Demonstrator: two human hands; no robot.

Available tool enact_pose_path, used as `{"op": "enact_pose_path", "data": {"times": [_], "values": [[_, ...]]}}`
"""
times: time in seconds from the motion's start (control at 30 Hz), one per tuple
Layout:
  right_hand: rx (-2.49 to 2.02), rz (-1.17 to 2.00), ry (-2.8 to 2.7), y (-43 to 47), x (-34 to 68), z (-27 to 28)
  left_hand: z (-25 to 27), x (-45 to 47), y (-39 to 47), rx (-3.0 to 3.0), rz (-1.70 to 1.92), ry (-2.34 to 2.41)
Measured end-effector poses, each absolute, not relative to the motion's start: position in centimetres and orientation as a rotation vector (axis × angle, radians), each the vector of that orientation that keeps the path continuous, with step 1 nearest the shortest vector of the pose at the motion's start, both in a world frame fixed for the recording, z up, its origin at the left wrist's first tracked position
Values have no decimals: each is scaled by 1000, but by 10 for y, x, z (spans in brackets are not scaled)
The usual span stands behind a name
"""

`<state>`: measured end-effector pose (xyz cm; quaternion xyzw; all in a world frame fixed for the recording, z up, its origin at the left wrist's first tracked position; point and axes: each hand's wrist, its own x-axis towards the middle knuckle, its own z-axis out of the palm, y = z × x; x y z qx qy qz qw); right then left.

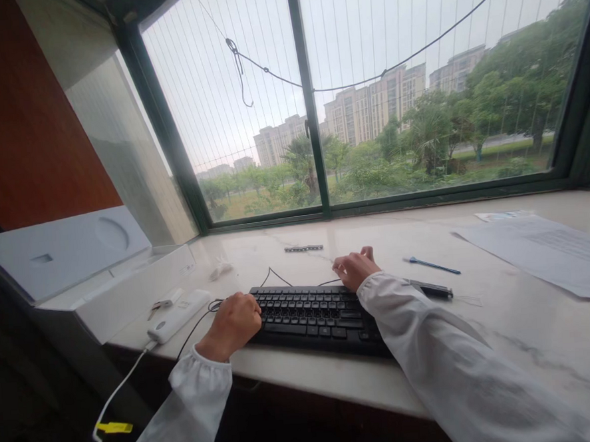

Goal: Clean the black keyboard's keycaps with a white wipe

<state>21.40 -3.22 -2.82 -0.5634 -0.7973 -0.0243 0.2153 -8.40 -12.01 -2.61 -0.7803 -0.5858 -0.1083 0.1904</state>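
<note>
A black keyboard [311, 320] lies at the table's front edge, its middle rows looking darker, as if keycaps are off there. My left hand [236, 323] is closed at the keyboard's left end, thumb side toward the keys, gripping that edge. Over the far right side of the keyboard is my right hand [356, 268], fingers bent and drawn together just beyond its back edge. Whatever those fingertips hold is too small or hidden to make out. Behind the keyboard, a short dark strip [303, 248] with pale marks lies on the table, perhaps keycaps in a row.
A blue slim stick tool [434, 265] and a dark-handled tool [432, 290] lie right of my right hand. Papers [546, 249] rest farther right. At left are an open white box [123, 285], a white power strip [178, 316] and cables. A window [313, 113] stands behind.
</note>
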Motion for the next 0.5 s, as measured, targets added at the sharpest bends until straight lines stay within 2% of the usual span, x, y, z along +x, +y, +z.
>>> {"op": "enact_pose_path", "data": {"times": [0.17,0.33,0.5], "values": [[-1560,-61,-2217,-31,215,-29,-25,-83,-127,-2205,-288,-1728],[-1586,-176,-2239,-29,217,-27,-29,-100,-131,-2252,-718,-2035],[-1667,-316,-2206,-28,222,-19,-19,-109,-131,-1975,-955,-2130]]}}
